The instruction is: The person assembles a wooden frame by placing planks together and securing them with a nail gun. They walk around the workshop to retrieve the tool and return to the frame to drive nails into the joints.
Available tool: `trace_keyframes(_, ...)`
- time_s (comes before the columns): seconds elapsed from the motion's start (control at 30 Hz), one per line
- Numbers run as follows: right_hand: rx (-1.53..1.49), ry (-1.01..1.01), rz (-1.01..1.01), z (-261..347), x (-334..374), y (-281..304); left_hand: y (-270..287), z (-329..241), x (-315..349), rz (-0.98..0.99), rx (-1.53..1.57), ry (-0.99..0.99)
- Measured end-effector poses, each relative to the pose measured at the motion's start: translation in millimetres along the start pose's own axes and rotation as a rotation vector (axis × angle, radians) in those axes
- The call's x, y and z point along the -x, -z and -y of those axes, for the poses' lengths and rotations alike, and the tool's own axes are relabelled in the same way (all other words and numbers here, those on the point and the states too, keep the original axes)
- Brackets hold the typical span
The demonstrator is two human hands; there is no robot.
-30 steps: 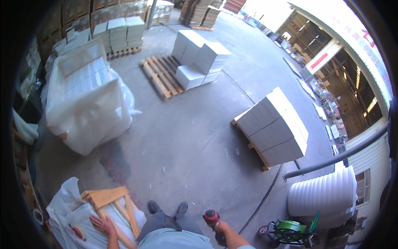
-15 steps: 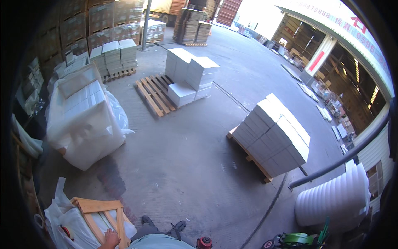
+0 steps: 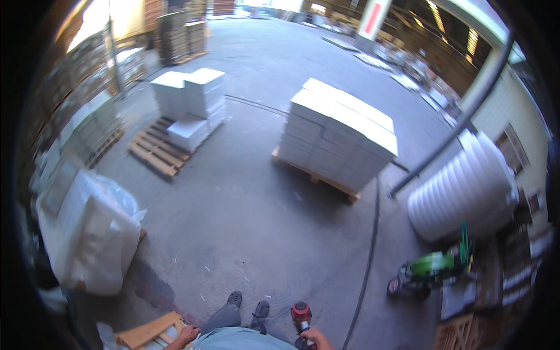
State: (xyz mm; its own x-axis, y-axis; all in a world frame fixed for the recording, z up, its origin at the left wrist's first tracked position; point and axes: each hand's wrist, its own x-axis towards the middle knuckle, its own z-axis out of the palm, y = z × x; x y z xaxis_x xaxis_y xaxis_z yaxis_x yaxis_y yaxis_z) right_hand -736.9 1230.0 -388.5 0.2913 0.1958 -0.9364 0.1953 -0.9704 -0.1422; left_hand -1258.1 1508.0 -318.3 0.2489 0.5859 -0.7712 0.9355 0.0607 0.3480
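In my right hand, at the bottom edge, is a red-and-black power tool with its round red end pointing away from me. My fingers are closed round its lower part. My left hand is low beside my body, next to the end of a light wooden frame. Blur hides how its fingers are set and whether they touch the wood. White wrapping shows beside the frame, partly cut off by the view's edge.
Ahead stands a pallet of white boxes; left of it is a half-loaded pallet. A foam-wrapped stack is at left. On the right are a large white foam roll, a green wheeled machine and a slanting dark pole.
My view has swung to the right. My right hand has come into view on the power tool. My left hand, earlier on the wooden frame's slats, is now by its end.
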Motion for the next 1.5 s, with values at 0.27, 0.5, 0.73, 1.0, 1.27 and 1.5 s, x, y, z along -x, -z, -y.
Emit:
trace_keyframes(0.27, -0.203, -0.218, -0.092, 31.1, 112.3, -56.4, 112.7, -29.8, -96.6, 0.17, 0.05, -0.138)
trace_keyframes(0.5, -0.448, -0.331, -0.063, 21.6, 128.4, -126.9, 173.7, -95.2, -193.4, 0.228, 0.076, 0.028)
trace_keyframes(0.73, -0.693, -0.35, -0.071, -8.2, 111.1, -195.9, 153.9, -195.6, -233.7, 0.32, 0.008, -0.056)
trace_keyframes(1.0, -0.652, -0.3, 0.051, -37.9, 80.2, -169.2, 107.8, -313.1, -203.3, 0.413, -0.211, -0.47)
trace_keyframes(1.27, -0.383, -0.294, -0.026, -96.0, 106.1, -70.2, 36.1, -426.2, -203.3, 0.39, -0.543, -0.468)
trace_keyframes(1.5, -0.111, -0.298, -0.286, -130.7, 95.9, -17.0, -9.4, -518.0, -245.0, 0.561, -0.568, -0.556)
